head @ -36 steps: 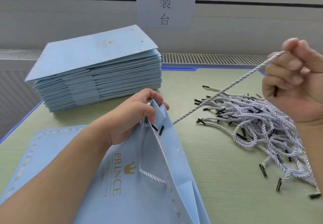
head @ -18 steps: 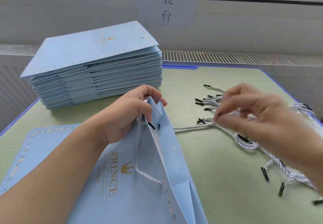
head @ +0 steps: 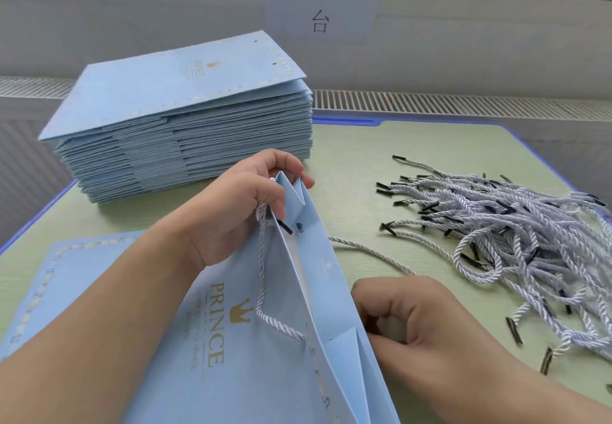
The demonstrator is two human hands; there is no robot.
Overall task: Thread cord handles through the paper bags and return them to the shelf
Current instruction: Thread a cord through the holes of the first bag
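Note:
A light blue paper bag (head: 231, 367) with gold PRINCE print stands partly open in front of me. My left hand (head: 235, 205) grips its top corner by the folded gusset. One white twisted cord handle (head: 265, 304) hangs looped on the near face. A second cord (head: 371, 251) runs from a hole in the far face across the table to my right hand (head: 414, 317), which lies curled against the bag's far side near its lower hole. The cord's end is hidden in those fingers.
A tall stack of flat blue bags (head: 185, 132) sits at the back left. Another flat bag (head: 73, 278) lies under my left forearm. A heap of loose cords (head: 516, 235) with black tips covers the right of the green table (head: 414, 145).
My right hand came down from high on the right, over the cord heap, to the bag's far side near me. The pulled cord went from taut to slack on the table.

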